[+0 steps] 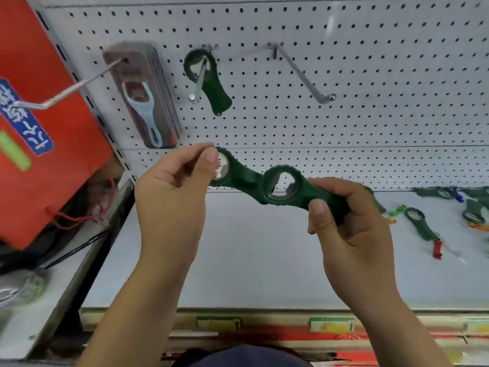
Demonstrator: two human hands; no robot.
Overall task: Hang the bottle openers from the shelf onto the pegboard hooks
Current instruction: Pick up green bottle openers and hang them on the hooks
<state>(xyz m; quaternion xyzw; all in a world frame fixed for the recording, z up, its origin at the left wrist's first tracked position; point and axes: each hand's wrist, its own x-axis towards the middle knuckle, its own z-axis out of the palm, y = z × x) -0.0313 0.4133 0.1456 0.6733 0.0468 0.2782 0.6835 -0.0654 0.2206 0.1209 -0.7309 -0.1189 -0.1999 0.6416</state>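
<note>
Both hands hold dk-green bottle openers above the shelf [238, 247]: left hand [174, 197] pinches one opener [232, 173] by its ring, right hand [349, 221] clenched round another opener's handle [288, 192]. One green opener [209, 83] hangs on a pegboard hook [197, 86]; right hook [304, 75] bare. More openers [420, 223] lie on shelf, far right.

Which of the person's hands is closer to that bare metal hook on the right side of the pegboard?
The right. The right hand sits below the empty hook, almost under its tip. The left hand is lower and well off to the hook's left.
</note>
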